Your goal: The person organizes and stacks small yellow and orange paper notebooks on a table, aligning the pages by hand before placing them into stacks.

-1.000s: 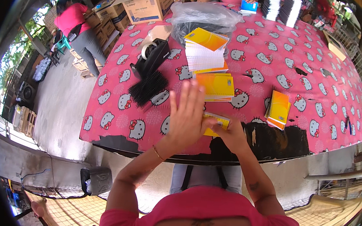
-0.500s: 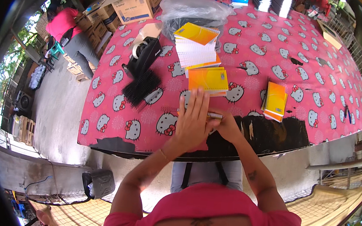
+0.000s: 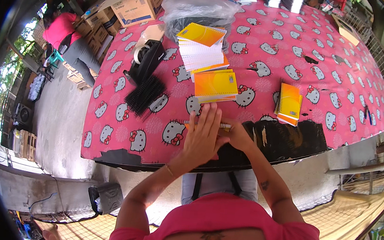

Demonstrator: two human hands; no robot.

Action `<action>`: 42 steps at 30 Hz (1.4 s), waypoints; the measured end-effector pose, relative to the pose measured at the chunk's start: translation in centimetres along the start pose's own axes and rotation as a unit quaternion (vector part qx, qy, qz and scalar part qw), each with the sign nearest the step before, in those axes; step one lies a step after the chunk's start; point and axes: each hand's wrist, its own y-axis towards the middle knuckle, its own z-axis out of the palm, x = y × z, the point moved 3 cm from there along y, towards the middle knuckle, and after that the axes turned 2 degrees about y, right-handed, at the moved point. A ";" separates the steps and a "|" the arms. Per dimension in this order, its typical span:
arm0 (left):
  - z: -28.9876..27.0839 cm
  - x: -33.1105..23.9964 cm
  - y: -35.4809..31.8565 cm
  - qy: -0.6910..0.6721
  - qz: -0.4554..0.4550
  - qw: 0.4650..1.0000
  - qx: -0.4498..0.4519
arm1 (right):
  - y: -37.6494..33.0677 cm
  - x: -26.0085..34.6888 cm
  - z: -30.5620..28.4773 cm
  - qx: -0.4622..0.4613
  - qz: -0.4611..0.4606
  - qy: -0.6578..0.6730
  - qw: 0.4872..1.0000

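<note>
Seemingly yellow-orange, a half-hidden coil-bound notebook (image 3: pixel 225 127) touches the flat left hand (image 3: pixel 201 138) and gripping right hand (image 3: pixel 238 135).

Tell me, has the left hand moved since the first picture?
Yes: against the black tape dispenser, the left hand has moved right and nearer the person's body.

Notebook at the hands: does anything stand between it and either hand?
Nothing visible does: the left hand covers the middle of the notebook, and the right hand is at its right end. Yellow notebooks lie beyond, not between.
</note>
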 end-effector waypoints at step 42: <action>1.7 8.3 8.8 -0.024 0.087 0.982 -0.166 | -5.8 6.6 -20.5 -0.399 0.036 -0.234 0.886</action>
